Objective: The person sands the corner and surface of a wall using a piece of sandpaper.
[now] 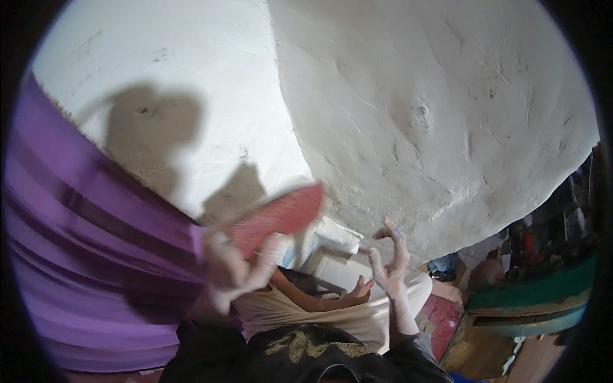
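My left hand (pixel 239 268), coated in white dust, holds a red sheet (pixel 280 215) that looks like sandpaper. The sheet is blurred, and its free end points up towards the wall corner. My right hand (pixel 393 263) is also dusty; it is raised in front of the wall with the fingers apart and bent and nothing in them. Ahead of both hands stand a brightly lit wall (pixel 220 52) and a greyer, rough plastered wall (pixel 431 95), which meet in a corner. Shadows fall on the bright wall.
A purple curtain (pixel 96 239) hangs at the left. Below my hands, another person's hand (pixel 359 293) rests over cream clothing (pixel 311 318). A white box-like object (pixel 337 273) lies near the corner. To the right are a green-edged surface (pixel 531 287) and red floor tiles (pixel 438 316).
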Action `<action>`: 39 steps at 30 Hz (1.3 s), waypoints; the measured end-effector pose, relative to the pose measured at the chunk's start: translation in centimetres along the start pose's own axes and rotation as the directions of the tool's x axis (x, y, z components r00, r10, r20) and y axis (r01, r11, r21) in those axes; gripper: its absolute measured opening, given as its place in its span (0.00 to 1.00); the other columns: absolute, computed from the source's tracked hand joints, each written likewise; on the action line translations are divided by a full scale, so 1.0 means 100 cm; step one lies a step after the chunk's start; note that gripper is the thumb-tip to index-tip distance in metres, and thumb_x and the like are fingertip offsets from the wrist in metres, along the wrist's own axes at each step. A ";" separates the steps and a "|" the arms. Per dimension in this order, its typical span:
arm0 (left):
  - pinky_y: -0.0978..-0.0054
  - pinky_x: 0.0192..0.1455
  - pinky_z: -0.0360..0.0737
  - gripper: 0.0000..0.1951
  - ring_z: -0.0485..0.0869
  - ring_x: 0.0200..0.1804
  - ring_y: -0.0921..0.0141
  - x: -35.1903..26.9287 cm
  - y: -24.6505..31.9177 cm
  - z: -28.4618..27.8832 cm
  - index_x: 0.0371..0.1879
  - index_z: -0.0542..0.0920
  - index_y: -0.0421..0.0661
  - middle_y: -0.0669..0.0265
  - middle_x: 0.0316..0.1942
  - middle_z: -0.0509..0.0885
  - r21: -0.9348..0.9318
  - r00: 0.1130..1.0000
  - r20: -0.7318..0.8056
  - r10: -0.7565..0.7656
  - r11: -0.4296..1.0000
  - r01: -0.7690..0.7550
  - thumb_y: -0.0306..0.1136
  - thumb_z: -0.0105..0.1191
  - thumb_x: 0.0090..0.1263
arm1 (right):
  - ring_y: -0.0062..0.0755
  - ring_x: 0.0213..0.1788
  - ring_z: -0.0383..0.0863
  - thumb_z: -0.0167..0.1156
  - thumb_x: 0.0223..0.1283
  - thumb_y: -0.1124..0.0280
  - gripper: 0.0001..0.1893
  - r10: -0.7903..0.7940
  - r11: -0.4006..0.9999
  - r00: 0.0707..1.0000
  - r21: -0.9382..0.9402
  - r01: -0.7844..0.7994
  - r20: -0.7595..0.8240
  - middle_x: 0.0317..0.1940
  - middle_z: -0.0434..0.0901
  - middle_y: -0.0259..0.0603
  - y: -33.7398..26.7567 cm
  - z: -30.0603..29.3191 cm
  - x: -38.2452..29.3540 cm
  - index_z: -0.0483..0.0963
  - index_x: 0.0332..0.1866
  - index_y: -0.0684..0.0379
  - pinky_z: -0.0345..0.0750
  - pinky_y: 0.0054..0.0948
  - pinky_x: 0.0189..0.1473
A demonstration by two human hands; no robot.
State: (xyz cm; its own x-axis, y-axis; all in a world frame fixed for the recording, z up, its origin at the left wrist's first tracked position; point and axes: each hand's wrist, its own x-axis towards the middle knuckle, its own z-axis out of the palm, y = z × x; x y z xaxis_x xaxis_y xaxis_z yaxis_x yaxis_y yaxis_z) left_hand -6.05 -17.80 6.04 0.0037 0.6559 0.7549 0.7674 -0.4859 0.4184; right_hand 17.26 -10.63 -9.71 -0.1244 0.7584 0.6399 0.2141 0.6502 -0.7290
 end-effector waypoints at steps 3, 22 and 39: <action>0.72 0.26 0.75 0.10 0.81 0.24 0.63 -0.025 0.005 0.021 0.31 0.79 0.38 0.56 0.22 0.80 -0.007 0.933 0.303 -0.192 0.979 0.204 0.34 0.53 0.63 | 0.40 0.44 0.73 0.57 0.56 0.68 0.32 -0.245 0.968 0.969 0.046 0.246 -0.018 0.48 0.69 0.50 -0.030 0.015 0.017 0.53 0.65 0.65 0.67 0.40 0.52; 0.58 0.53 0.74 0.22 0.77 0.51 0.62 -0.140 -0.082 0.090 0.55 0.68 0.37 0.55 0.52 0.75 -0.481 0.477 0.844 -0.246 -0.740 0.470 0.40 0.33 0.71 | 0.45 0.55 0.71 0.76 0.31 0.58 0.56 0.206 0.951 0.879 0.124 -0.283 0.430 0.50 0.69 0.54 -0.041 0.021 -0.017 0.47 0.67 0.64 0.70 0.40 0.55; 0.75 0.56 0.67 0.22 0.73 0.50 0.75 -0.143 -0.048 0.090 0.54 0.69 0.40 0.65 0.49 0.76 -0.567 0.385 0.776 -0.500 -0.283 0.774 0.44 0.47 0.69 | 0.45 0.60 0.65 0.67 0.46 0.55 0.41 0.348 0.911 0.706 -0.044 -0.410 0.616 0.58 0.66 0.52 -0.050 0.041 -0.057 0.57 0.63 0.64 0.66 0.39 0.57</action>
State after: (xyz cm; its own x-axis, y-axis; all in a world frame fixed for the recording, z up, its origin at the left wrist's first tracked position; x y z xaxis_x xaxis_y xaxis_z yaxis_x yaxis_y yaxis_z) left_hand -4.00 -19.65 -11.25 0.1153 0.9437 -0.3102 -0.5776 0.3177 0.7520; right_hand 12.92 -17.99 -10.69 -0.6107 0.7904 0.0486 0.2885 0.2792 -0.9159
